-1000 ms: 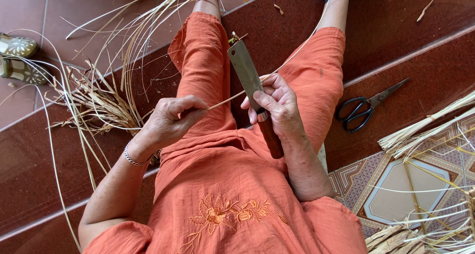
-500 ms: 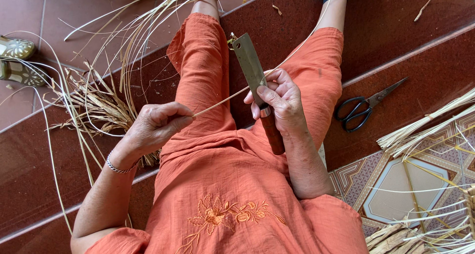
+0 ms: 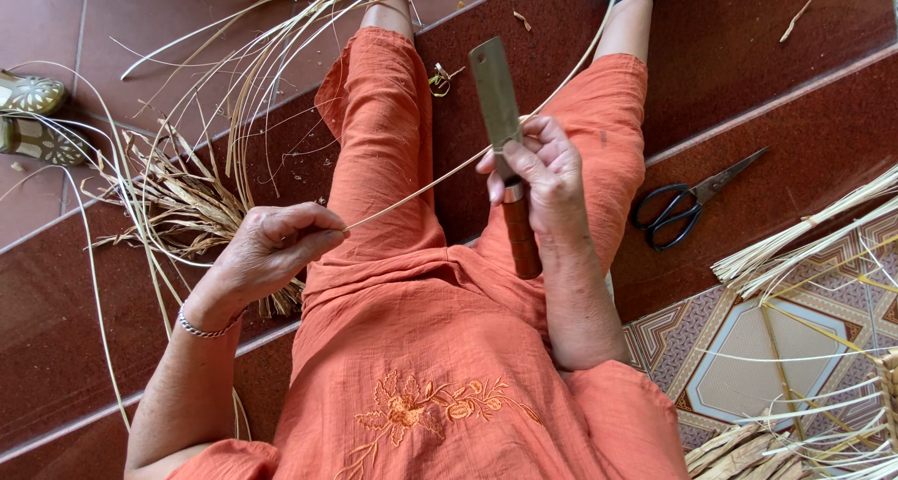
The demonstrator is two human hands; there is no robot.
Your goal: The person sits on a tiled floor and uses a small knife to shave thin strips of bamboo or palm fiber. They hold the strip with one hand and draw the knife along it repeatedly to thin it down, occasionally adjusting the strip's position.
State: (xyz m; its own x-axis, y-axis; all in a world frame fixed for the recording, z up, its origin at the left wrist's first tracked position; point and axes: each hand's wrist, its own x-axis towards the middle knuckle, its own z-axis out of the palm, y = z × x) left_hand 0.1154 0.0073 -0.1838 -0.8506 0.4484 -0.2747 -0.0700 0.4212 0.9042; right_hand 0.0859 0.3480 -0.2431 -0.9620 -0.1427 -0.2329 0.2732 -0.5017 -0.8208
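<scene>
I sit on a red tiled floor in orange clothes with my legs stretched out. My left hand [image 3: 276, 248], a bracelet on its wrist, pinches one end of a thin pale cane strip [image 3: 421, 192]. The strip runs up and to the right across my lap, passes the knife and goes on over my right knee. My right hand [image 3: 543, 176] grips a knife [image 3: 497, 92] with a flat rectangular blade pointing away from me and a brown wooden handle [image 3: 522, 241]. My thumb presses the strip against the blade.
Black-handled scissors [image 3: 687, 204] lie on the floor to the right of my leg. A heap of dry shavings [image 3: 178, 204] and long loose strips [image 3: 253, 68] lie to the left. Sandals [image 3: 33, 115] sit at far left. Bundled strips [image 3: 804, 237] rest on patterned tiles [image 3: 748, 349].
My left hand has drawn the strip leftward and closer to my body. The knife blade now stands more upright in my right hand.
</scene>
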